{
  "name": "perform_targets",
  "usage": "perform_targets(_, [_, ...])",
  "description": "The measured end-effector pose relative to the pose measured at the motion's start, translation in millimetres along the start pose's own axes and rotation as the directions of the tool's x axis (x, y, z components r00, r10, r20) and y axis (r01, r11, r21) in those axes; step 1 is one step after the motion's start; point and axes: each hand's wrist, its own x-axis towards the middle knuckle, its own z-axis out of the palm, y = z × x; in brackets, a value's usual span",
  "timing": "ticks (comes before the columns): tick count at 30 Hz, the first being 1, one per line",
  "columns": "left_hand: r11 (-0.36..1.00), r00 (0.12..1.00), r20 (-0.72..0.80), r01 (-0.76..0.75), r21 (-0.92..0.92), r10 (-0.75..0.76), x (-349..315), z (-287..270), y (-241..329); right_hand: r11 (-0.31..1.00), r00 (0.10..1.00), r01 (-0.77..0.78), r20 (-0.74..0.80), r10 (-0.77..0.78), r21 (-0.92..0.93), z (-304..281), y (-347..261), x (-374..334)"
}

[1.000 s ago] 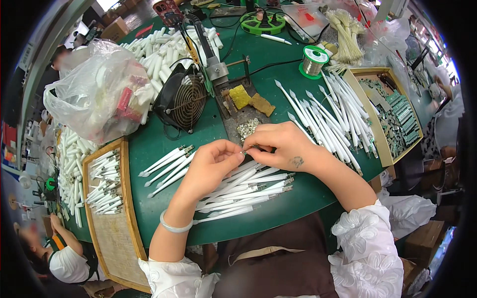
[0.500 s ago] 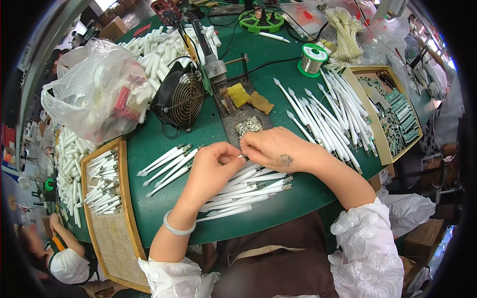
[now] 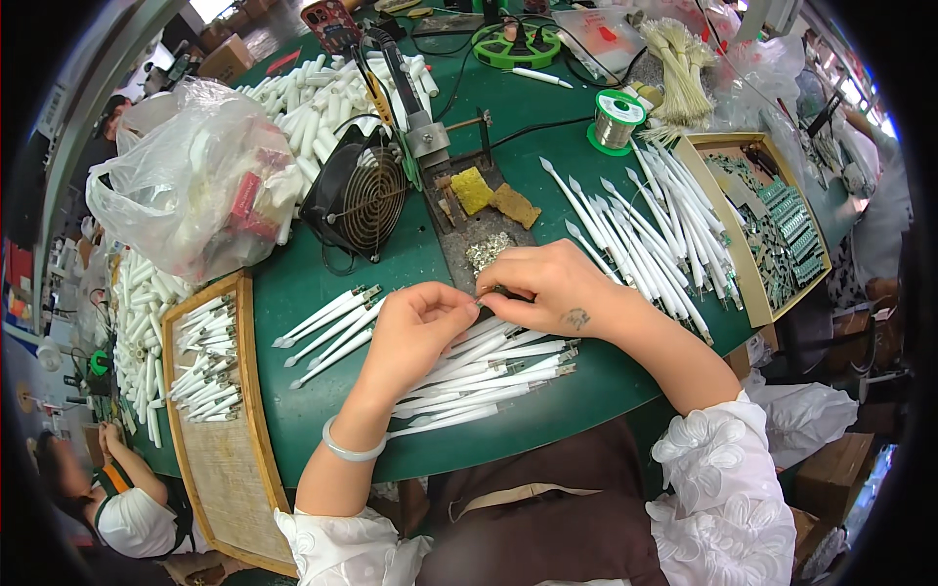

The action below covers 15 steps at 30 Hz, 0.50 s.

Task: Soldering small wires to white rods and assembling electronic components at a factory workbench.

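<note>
My left hand (image 3: 422, 330) and my right hand (image 3: 552, 290) meet at the front middle of the green table, fingertips pinched together. Something tiny sits between them, mostly covered by the fingers, so its kind does not show. Under and beside the hands lies a row of white sticks (image 3: 459, 396) with small metal ends. A smaller group of white sticks with pointed tips (image 3: 332, 327) rests left of my left hand. Just beyond the fingertips is a heap of small silvery bits (image 3: 489, 250) on a dark metal stand (image 3: 451, 234).
A black fan (image 3: 363, 195) stands left of the soldering stand, near a plastic bag (image 3: 195, 186). A wooden-framed tray (image 3: 220, 469) is at left. More pointed sticks (image 3: 645, 234), a solder spool (image 3: 618, 119) and a box of circuit boards (image 3: 699, 156) lie right. Another person (image 3: 137, 513) is at far left.
My right hand has turned slightly, its fingers now bent closer to the left fingertips. Both hands stay pinched together at about the same place.
</note>
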Motion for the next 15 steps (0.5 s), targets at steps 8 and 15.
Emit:
perform_targets(8, [0.943,0.983,-0.021,-0.168,0.288,0.182,-2.1,5.1,-3.9,0.997,0.991,-0.050,0.121,0.057,-0.061,3.6,0.3,2.0])
perform_targets(15, [0.958,0.991,-0.005,-0.131,0.255,0.137,-1.2,4.6,-4.7,0.993,0.991,-0.122,0.053,0.122,-0.002,5.2,0.2,1.5])
